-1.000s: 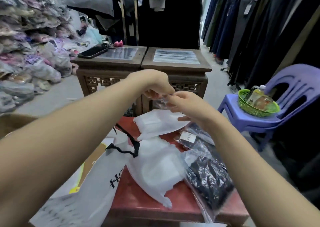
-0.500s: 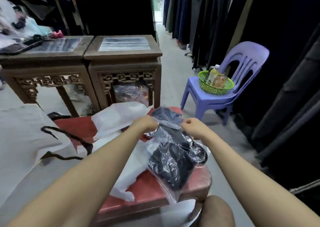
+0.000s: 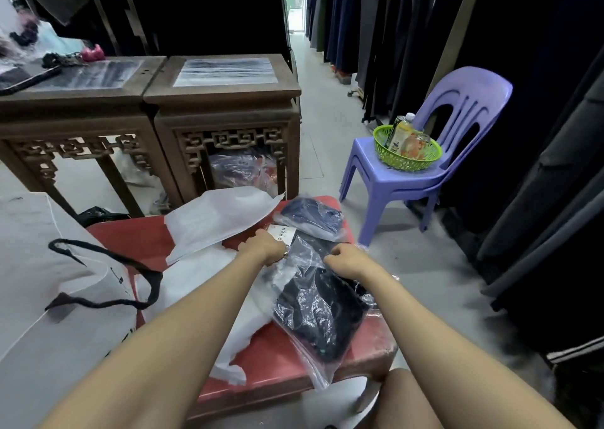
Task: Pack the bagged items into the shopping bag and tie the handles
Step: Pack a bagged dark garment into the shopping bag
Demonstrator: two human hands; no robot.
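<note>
Red stool (image 3: 277,356) holds the clear bag of dark clothes (image 3: 320,307) beside white bags (image 3: 215,219), with left hand (image 3: 264,247) and right hand (image 3: 346,258) both curled, fingers pinching its top edge.

Red stool (image 3: 157,235) – lilac chair (image 3: 457,101) – lime basket (image 3: 408,164).

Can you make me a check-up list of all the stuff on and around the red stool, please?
Surface: red stool, mostly covered by bags.
Job's things: large clear bag of dark clothes lies on the stool; smaller clear bag beyond it; white bags to its left; shopping bag at far left, handles untied.
Clutter: bagged goods under the wooden table.
Hands: left hand and right hand both grip the large clear bag's far end.
Cables: nothing seen.
Surroundings: purple chair holding a green basket of bottles; hanging clothes on the right.
</note>
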